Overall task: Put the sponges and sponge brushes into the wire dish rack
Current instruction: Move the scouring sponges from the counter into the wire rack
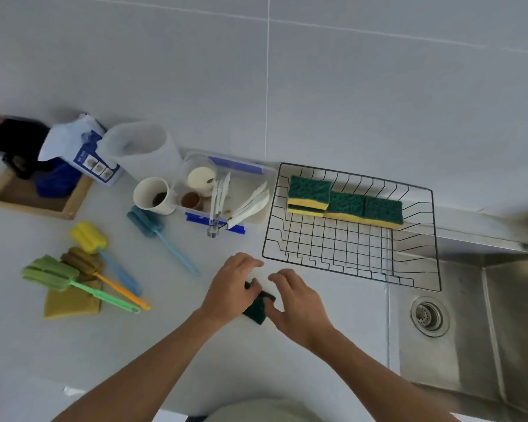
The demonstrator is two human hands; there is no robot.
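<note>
A green-topped sponge (pixel 258 309) lies on the counter between my hands. My left hand (pixel 230 289) and my right hand (pixel 296 301) both curl their fingers on it, just in front of the black wire dish rack (pixel 352 271). Several green-and-yellow sponges (pixel 345 202) sit along the rack's back, two stacked at its left. Further left on the counter lie sponge brushes: a blue one (pixel 157 233), a yellow-headed one (pixel 89 237), a brown one with an orange handle (pixel 104 274) and a green one (pixel 61 277). A flat yellow sponge cloth (pixel 70 304) lies under them.
A clear plastic container (pixel 226 193) with tongs, small cups and white utensils stands left of the rack. A paper cup (pixel 153 194), a white jug (pixel 141 150) and a wooden tray (pixel 34 196) with bags are at the back left. A steel sink (pixel 470 315) lies right.
</note>
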